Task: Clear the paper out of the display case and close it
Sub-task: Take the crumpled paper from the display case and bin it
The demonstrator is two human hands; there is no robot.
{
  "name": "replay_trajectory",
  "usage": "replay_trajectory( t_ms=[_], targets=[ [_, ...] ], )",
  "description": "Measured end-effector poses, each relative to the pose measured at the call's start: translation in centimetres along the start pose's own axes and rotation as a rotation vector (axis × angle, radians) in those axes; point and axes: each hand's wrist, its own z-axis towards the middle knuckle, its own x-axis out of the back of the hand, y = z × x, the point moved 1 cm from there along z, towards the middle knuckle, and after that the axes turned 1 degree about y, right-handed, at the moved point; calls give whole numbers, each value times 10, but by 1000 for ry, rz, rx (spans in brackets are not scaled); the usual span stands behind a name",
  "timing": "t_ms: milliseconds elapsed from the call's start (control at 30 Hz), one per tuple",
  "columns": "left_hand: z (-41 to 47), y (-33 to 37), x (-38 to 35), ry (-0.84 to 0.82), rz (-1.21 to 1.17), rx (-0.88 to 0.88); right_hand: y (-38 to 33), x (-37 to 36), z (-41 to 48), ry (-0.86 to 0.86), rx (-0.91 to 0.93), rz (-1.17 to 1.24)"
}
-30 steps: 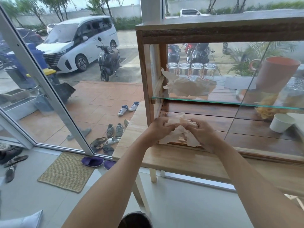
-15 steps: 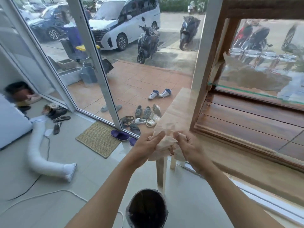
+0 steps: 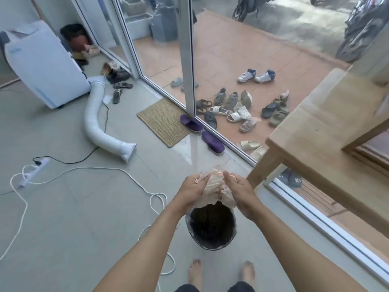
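Note:
A crumpled wad of pale brown paper (image 3: 213, 187) is squeezed between both my hands. My left hand (image 3: 192, 189) grips its left side and my right hand (image 3: 240, 191) grips its right side. The wad hangs directly over the dark mouth of a round bin lined with a plastic bag (image 3: 210, 226) on the floor in front of my bare feet. Only the lower left corner of the wooden display case (image 3: 366, 144) shows at the right edge, standing on a light wooden table (image 3: 315, 127); its inside and door are out of view.
The table's leg (image 3: 261, 165) stands just right of the bin. A white cable (image 3: 147, 190) loops across the floor by the bin, leading to a power strip (image 3: 34, 169). A white appliance with a hose (image 3: 94, 121), a doormat (image 3: 164, 121) and glass doors lie ahead.
My view has swung down and left, away from the case to the floor. Both hands carried the crumpled paper from the case's opening down to just above the bin.

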Motion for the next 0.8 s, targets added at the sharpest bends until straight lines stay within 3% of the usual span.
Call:
replay_trajectory(
  t_ms=[300,567,700,800],
  targets=[
    [57,-150,0,148,100,235,140,24,78,-51,-285,-141],
    [95,-246,4,-10,-102,497,240,44,123,-90,-432,-324],
    [108,-278,2,-74,-46,465,267,42,141,-87,-475,-328],
    [122,-295,1,-11,97,440,284,39,162,-91,-490,-353]
  ],
)
